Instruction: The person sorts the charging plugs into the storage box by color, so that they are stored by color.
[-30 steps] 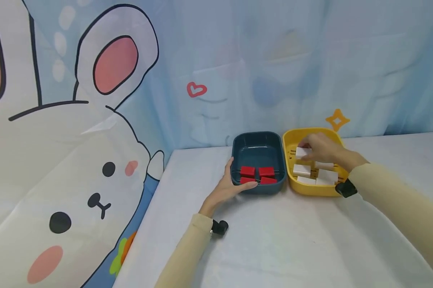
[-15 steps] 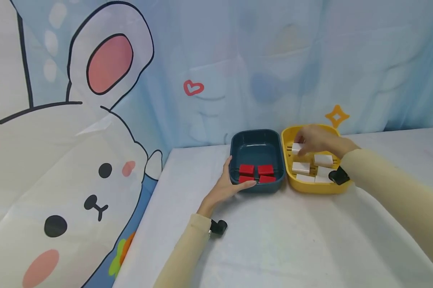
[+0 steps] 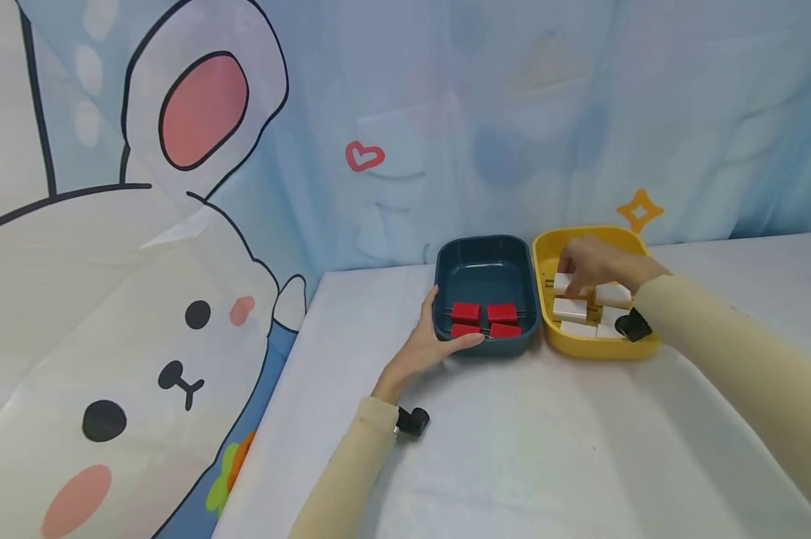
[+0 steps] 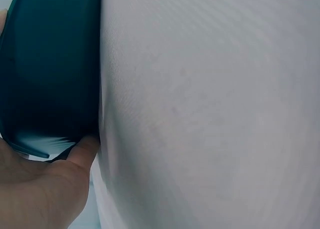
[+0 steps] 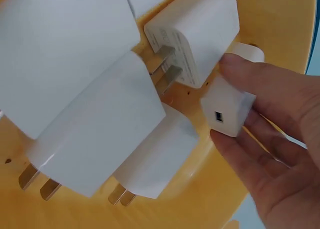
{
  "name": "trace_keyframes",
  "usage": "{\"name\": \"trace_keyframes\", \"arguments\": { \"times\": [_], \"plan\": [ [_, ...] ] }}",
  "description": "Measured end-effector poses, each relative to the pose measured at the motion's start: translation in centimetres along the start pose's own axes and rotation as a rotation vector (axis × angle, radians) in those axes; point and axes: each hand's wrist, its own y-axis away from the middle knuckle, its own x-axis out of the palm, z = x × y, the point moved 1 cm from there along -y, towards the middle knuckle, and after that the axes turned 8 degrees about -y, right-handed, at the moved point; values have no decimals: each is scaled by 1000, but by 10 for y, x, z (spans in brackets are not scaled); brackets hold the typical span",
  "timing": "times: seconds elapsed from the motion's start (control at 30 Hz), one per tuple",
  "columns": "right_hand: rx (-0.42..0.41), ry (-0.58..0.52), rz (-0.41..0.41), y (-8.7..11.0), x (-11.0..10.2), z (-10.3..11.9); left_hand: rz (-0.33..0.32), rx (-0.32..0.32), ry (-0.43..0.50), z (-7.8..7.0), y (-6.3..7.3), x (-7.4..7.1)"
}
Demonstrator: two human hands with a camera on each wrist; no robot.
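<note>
In the head view my right hand [image 3: 594,262] reaches into the yellow basket [image 3: 597,348] and pinches a white charger [image 3: 562,283] near its left wall. The right wrist view shows thumb and fingers on either side of this charger [image 5: 222,106], its port facing the camera. Several other white plug chargers [image 5: 200,34] lie around it, some with metal prongs bare. My left hand [image 3: 421,348] rests against the near left corner of the dark teal tray [image 3: 486,348], fingers along its side and thumb along its front rim. Several red plug blocks [image 3: 502,312] lie in the tray's near half.
Both containers stand side by side near the back of a white-covered table [image 3: 513,449]. Behind them hangs a light blue curtain [image 3: 513,135], and a sheet with a printed rabbit [image 3: 162,322] hangs at the left.
My right hand has shifted slightly left and back inside the yellow basket with the white charger, whose prongs now show at its left. The left hand stays on the teal tray.
</note>
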Motion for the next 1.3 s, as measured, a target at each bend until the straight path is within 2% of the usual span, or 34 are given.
{"name": "trace_keyframes", "arguments": {
  "times": [0.2,0.47,0.6,0.77,0.9,1.03,1.1,1.3],
  "plan": [
    [68,-26,92,3,4,-7,8,-5,3,0,3,4],
    [91,-52,98,6,8,-8,13,-12,-15,0,2,7],
    [33,-4,87,9,4,-2,24,-6,-7,1,0,10],
    [-117,66,41,17,-8,21,20,-12,2,4,-4,10],
    [-242,119,-25,37,-19,44,14,-11,0,8,-11,10],
    [-327,173,-81,70,-23,58,19,-11,-2,11,-20,11],
    [-327,189,-93,88,-25,61,19,-13,-6,11,-24,11],
    [-224,203,-123,129,-33,57,9,-24,-24,15,-31,6]
  ]
}}
